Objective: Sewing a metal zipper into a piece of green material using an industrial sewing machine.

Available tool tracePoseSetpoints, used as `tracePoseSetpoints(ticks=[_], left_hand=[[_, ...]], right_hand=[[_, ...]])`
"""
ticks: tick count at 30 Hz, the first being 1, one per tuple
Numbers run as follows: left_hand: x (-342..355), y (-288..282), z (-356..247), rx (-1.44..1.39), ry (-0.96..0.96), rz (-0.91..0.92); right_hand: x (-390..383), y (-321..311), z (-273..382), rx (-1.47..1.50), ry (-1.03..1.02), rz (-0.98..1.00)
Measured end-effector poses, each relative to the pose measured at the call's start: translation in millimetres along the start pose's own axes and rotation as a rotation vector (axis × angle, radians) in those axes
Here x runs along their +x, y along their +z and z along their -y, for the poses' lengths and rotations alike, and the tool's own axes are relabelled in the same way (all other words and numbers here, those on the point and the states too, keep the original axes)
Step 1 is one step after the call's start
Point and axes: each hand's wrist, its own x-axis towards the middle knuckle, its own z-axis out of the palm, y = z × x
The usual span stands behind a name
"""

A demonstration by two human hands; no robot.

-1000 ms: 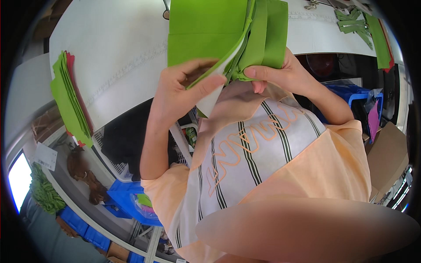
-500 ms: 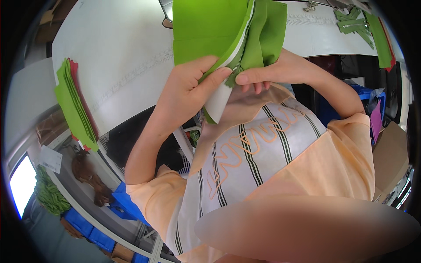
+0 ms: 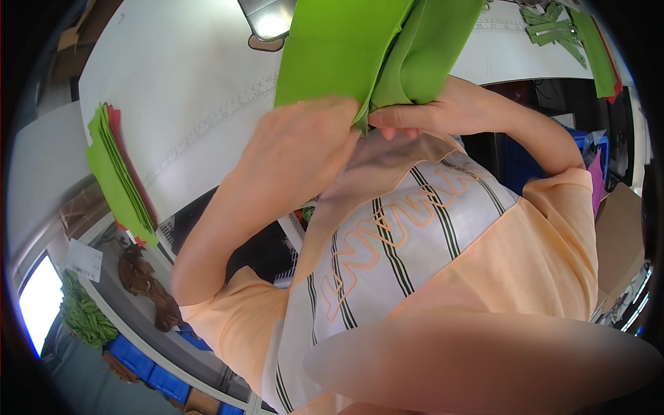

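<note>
Both hands grip a bright green fabric piece (image 3: pixel 339 52) at its lower end, held up over the near edge of the white table. My left hand (image 3: pixel 311 131) is closed on the lower left corner; its back faces up and hides the fingertips. With thumb on top and fingers curled beneath, my right hand (image 3: pixel 425 116) pinches the fabric's lower right side. A dark zipper (image 3: pixel 389 54) runs along the seam between the flat left panel and the folded right panel.
Printed ruler marks cross the white table (image 3: pixel 173 76). A phone (image 3: pixel 266 17) lies beyond the fabric. Stacked green pieces (image 3: pixel 117 169) hang over the left edge; green zippers (image 3: pixel 551 31) lie far right beside another green stack (image 3: pixel 596 52). A cardboard box (image 3: pixel 622 242) stands at right.
My left hand has turned over, back upward, and now covers the corner. The white inner edge and the hanging white flap no longer show. The fabric has tilted slightly right.
</note>
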Motion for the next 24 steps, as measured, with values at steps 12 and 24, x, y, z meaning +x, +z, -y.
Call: tracePoseSetpoints(ticks=[12, 24], left_hand=[[-14, 14, 14, -0.433, 0.221, 0.130], [-20, 19, 13, -0.297, 0.029, 0.153]], right_hand=[[-25, 4, -1, 0.194, 0.151, 0.236], [-9, 18, 6, -0.088, -0.030, 0.319]])
